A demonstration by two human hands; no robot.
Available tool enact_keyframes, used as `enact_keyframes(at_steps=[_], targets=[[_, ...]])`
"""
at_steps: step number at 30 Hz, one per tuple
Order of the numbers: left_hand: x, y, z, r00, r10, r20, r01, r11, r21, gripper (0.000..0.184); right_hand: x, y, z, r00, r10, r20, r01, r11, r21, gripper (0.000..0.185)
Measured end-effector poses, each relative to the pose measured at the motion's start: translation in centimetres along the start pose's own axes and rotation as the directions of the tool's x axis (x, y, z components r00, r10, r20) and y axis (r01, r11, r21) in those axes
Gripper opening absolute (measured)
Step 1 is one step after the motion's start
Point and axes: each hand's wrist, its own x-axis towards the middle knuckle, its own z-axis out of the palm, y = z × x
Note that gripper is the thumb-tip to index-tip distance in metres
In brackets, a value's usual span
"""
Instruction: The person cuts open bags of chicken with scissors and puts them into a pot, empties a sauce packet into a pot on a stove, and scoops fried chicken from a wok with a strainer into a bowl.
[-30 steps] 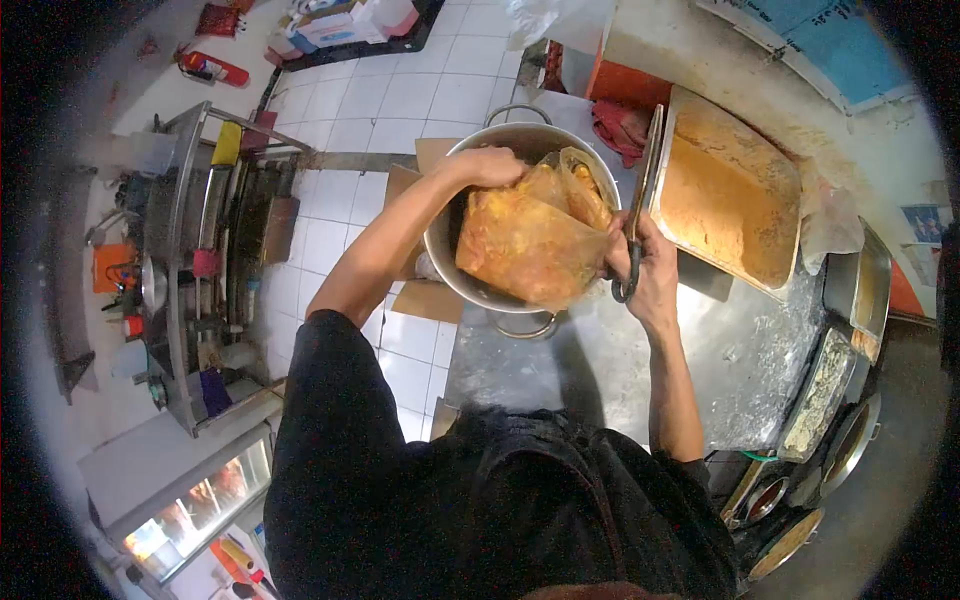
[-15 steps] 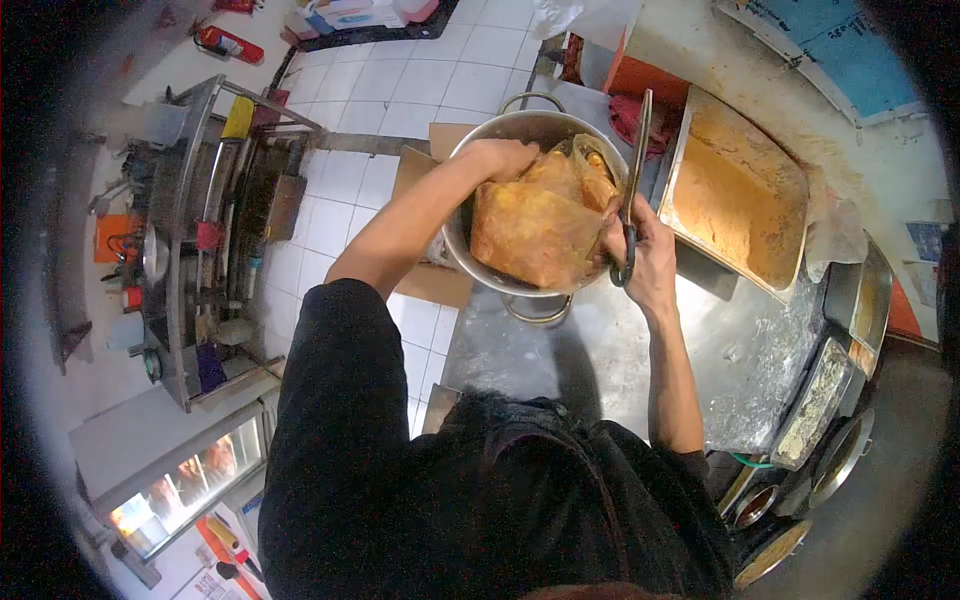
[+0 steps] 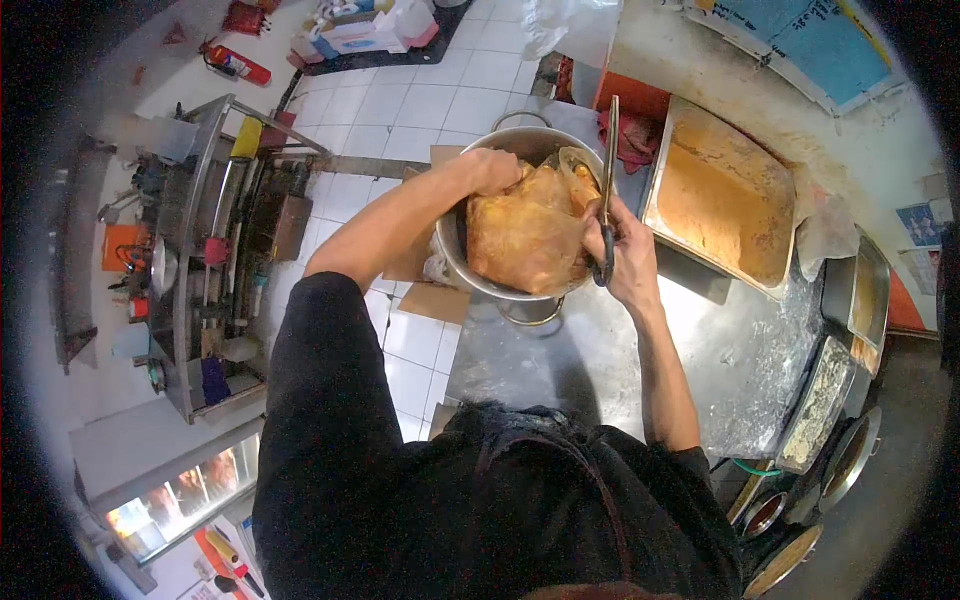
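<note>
A clear plastic bag (image 3: 525, 240) of orange-yellow food, seemingly marinated meat, bulges inside a large metal pot (image 3: 452, 250) with loop handles. My left hand (image 3: 492, 171) is closed on the bag's upper left side, its fingertips partly hidden. At the pot's right rim, my right hand (image 3: 630, 252) grips a long knife (image 3: 610, 150) with a dark handle, its blade pointing away from me. The fingers of that hand also press against the bag's right side. A folded, open-looking part of the bag shows near the blade.
Right of the pot is a deep metal tray (image 3: 725, 190) with an orange-brown coating. A red cloth (image 3: 632, 140) lies behind it. The steel table (image 3: 520, 355) has white powder at right. Cardboard (image 3: 432, 303) sits by the pot's left, and a metal rack (image 3: 185, 290) stands far left.
My left hand has pulled slightly up and left with the bag's edge. The knife stays upright in my right hand. The whole view has shifted a little.
</note>
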Motion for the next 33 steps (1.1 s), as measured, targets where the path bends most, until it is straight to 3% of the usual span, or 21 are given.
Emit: enact_keyframes(at_steps=[4, 6, 8, 10, 14, 16, 17, 19, 22, 24, 26, 27, 28, 30, 31, 33], targets=[[-1.3, -0.3, -3.0, 0.993, 0.115, 0.016, -0.114, 0.992, -0.063, 0.017, -0.2, -1.2, -0.3, 0.999, 0.036, 0.003, -0.036, 0.999, 0.033, 0.017], [-3.3, -0.6, -6.1, 0.978, 0.201, -0.045, -0.197, 0.977, 0.086, 0.019, -0.3, -1.1, -0.6, 0.997, -0.073, -0.004, 0.071, 0.984, -0.164, 0.017], [-5.3, 0.3, -8.1, 0.980, 0.182, -0.081, -0.178, 0.982, 0.056, 0.021, -0.3, -1.2, -0.5, 0.999, -0.049, 0.004, 0.049, 0.987, -0.150, 0.018], [-6.5, 1.3, -8.2, 0.960, 0.228, -0.161, -0.188, 0.955, 0.230, 0.016, -0.3, -1.4, -0.5, 1.000, -0.025, 0.009, 0.026, 0.989, -0.143, 0.018], [-8.4, 1.1, -7.6, 0.968, 0.165, -0.186, -0.114, 0.959, 0.258, 0.022, 0.1, -1.1, -0.5, 0.994, -0.113, -0.001, 0.110, 0.966, -0.234, 0.022], [-10.7, 1.0, -8.1, 0.896, 0.096, -0.433, -0.102, 0.995, 0.011, 0.035, 0.2, -0.9, 0.0, 0.988, -0.157, 0.013, 0.155, 0.953, -0.259, 0.023], [-11.2, 1.5, -7.9, 0.900, 0.088, -0.427, -0.092, 0.996, 0.011, 0.035, 0.6, -1.1, 0.3, 0.991, -0.133, 0.014, 0.132, 0.959, -0.251, 0.025], [-11.6, 2.7, -7.5, 0.719, -0.335, -0.609, 0.186, 0.937, -0.295, 0.054, 1.4, -1.5, 1.3, 0.998, -0.065, 0.008, 0.065, 0.973, -0.221, 0.028], [-9.4, 3.4, -4.0, 0.677, -0.408, -0.613, 0.247, 0.910, -0.333, 0.065, 2.6, -1.1, 2.7, 0.998, -0.056, -0.018, 0.052, 0.985, -0.166, 0.030], [-8.5, 4.3, -2.2, 0.695, -0.391, -0.604, 0.249, 0.918, -0.308, 0.056, 3.6, -0.3, 3.2, 0.998, -0.048, -0.040, 0.039, 0.977, -0.209, 0.031], [-7.6, 4.5, -0.2, 0.639, -0.495, -0.589, 0.354, 0.869, -0.346, 0.045, 4.1, -0.3, 3.3, 0.993, -0.061, -0.097, 0.032, 0.960, -0.279, 0.032], [-7.9, 5.0, -0.5, 0.563, -0.503, -0.656, 0.325, 0.864, -0.384, 0.028, 4.1, -0.5, 3.3, 0.993, -0.059, -0.102, 0.030, 0.962, -0.270, 0.031], [-8.3, 5.1, -0.9, 0.557, -0.501, -0.663, 0.325, 0.865, -0.381, 0.028, 4.0, -0.7, 3.1, 0.992, -0.068, -0.105, 0.037, 0.962, -0.272, 0.031], [-9.3, 5.0, -1.7, 0.500, -0.648, -0.574, 0.202, 0.732, -0.651, 0.022, 3.6, -0.9, 2.6, 0.997, 0.056, -0.048, -0.062, 0.988, -0.140, 0.035], [-9.4, 5.0, -1.4, 0.495, -0.654, -0.571, 0.206, 0.727, -0.655, 0.022, 3.3, -0.9, 2.4, 0.998, 0.054, -0.040, -0.059, 0.988, -0.142, 0.035], [-8.8, 4.4, -1.4, 0.367, -0.662, -0.654, 0.048, 0.715, -0.697, 0.015, 2.9, -1.4, 1.4, 0.992, 0.123, -0.001, -0.123, 0.991, -0.054, 0.042]])
